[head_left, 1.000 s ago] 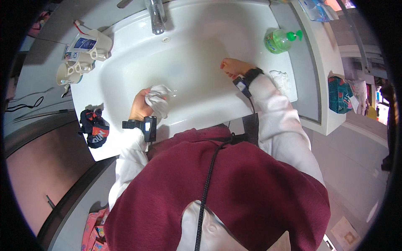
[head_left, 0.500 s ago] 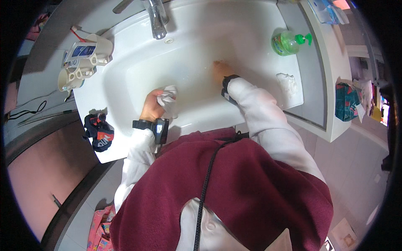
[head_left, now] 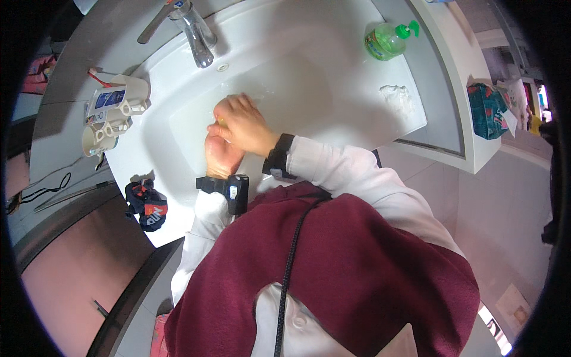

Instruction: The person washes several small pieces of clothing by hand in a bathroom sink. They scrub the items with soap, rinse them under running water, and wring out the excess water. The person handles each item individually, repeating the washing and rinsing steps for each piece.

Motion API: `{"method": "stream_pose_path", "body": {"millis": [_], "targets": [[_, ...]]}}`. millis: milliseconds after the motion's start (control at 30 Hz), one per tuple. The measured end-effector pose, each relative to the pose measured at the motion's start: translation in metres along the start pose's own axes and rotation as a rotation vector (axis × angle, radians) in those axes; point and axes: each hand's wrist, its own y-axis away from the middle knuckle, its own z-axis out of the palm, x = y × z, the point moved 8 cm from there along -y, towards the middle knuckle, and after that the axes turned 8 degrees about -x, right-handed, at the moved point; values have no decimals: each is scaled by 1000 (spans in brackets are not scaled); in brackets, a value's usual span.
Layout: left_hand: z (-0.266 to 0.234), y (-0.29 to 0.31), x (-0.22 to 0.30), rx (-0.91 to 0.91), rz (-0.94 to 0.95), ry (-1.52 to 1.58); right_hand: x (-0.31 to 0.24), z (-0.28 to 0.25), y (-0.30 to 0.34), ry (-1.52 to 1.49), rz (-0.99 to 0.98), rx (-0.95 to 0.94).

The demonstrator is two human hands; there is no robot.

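Observation:
Over the white sink (head_left: 279, 134), which seems to hold cloudy water, my hands are pressed together. My right hand (head_left: 247, 126) lies across the top, its fingers curled over the fingers of my left hand (head_left: 223, 156). The left palm is turned partly up, and its fingers are mostly covered. A tiny yellowish spot shows between the two hands; what they hold there, if anything, is hidden. No white cloth can be made out in the grip. Both wrists wear black straps with small boxes.
A chrome faucet (head_left: 199, 44) rises at the back. On the right ledge stand a green soap pump bottle (head_left: 385, 43) and a crumpled white cloth (head_left: 397, 100). Left are cream cups (head_left: 135, 95), one holding a toothpaste tube, and a dark sock-like bundle (head_left: 146, 205).
My right hand has come left out of the water onto my left hand. The white cloth seen in my left hand before is out of sight. The view has turned slightly.

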Motion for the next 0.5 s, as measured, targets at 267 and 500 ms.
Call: {"method": "stream_pose_path", "body": {"millis": [267,500], "targets": [[10,4,-24,129,-103,-29,66,3,-1,-231,506,-99],[12,8,-28,115,-171,-51,28,-18,5,86,150,-60]]}}
